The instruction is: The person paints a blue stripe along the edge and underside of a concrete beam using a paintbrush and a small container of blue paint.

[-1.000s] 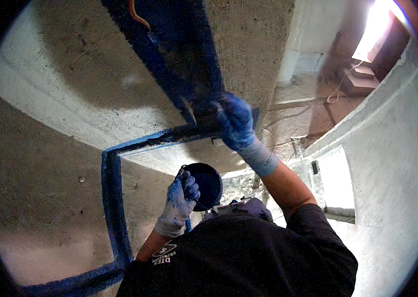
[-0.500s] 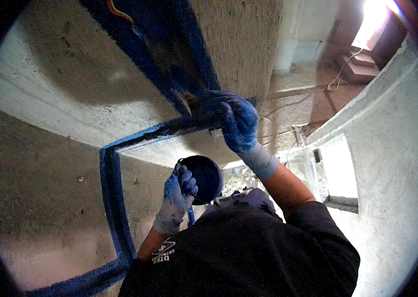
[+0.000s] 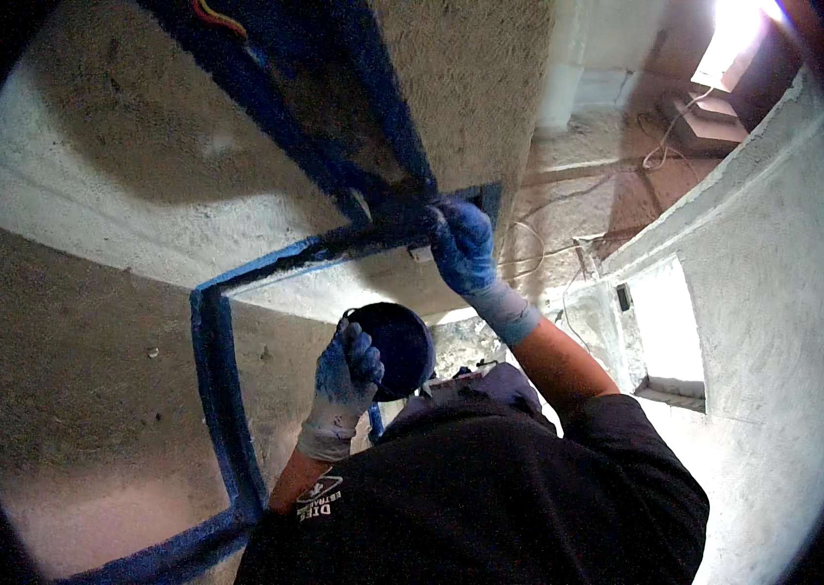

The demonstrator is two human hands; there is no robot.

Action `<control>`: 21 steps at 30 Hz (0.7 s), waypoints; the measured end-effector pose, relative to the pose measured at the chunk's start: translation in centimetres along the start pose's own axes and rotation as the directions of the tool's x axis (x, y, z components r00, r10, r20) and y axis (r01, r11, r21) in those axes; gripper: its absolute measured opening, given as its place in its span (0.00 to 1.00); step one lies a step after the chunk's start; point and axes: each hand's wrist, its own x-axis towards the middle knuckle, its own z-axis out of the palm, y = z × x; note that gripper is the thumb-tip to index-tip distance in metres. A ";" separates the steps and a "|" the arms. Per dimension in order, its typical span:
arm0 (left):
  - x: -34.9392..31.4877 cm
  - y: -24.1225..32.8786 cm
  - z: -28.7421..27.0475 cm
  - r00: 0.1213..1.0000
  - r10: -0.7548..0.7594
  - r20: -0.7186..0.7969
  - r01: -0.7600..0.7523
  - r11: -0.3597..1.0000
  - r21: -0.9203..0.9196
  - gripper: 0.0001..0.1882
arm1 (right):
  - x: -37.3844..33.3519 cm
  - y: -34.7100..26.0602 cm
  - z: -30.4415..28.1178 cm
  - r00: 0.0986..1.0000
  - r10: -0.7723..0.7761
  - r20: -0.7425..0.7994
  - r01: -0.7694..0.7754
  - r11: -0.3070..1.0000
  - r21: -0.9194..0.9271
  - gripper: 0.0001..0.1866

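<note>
My left hand (image 3: 348, 369), in a paint-stained glove, is closed on the rim of a dark round bucket (image 3: 394, 353) whose inside is deep blue. Farther up, my right hand (image 3: 465, 242), its glove soaked in blue, presses against a dark blue band (image 3: 395, 216) where several bands meet on the rough grey surface. Its fingers are curled together; whatever they may hold is hidden by the hand and the dark paint. A lighter blue edge (image 3: 280, 261) runs from there to the left.
A blue band (image 3: 220, 390) runs down the left wall. Red and yellow wires (image 3: 215, 18) stick out of the wide band at the top. At the right are a bright lamp (image 3: 729, 49) with a loose cable (image 3: 661, 156), and a bright window opening (image 3: 667, 327).
My right hand has slid slightly down, uncovering more of the blue band's right end. My left hand and the bucket have shifted only a little left in view.
</note>
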 end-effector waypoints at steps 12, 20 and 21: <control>-0.3 0.0 -0.6 0.994 0.015 -0.107 -0.012 1.000 0.029 0.11 | -1.3 0.6 0.5 0.960 0.267 -0.088 -0.230 0.927 0.298 0.06; -1.0 -0.4 0.2 0.948 0.259 -0.186 -0.150 0.876 0.459 0.12 | -3.0 2.6 0.6 0.926 0.371 -0.073 -0.321 0.873 0.366 0.11; -1.0 -0.4 -0.2 0.954 0.245 -0.171 -0.148 0.885 0.441 0.12 | -2.5 1.9 0.8 0.929 0.348 -0.124 -0.275 0.877 0.395 0.11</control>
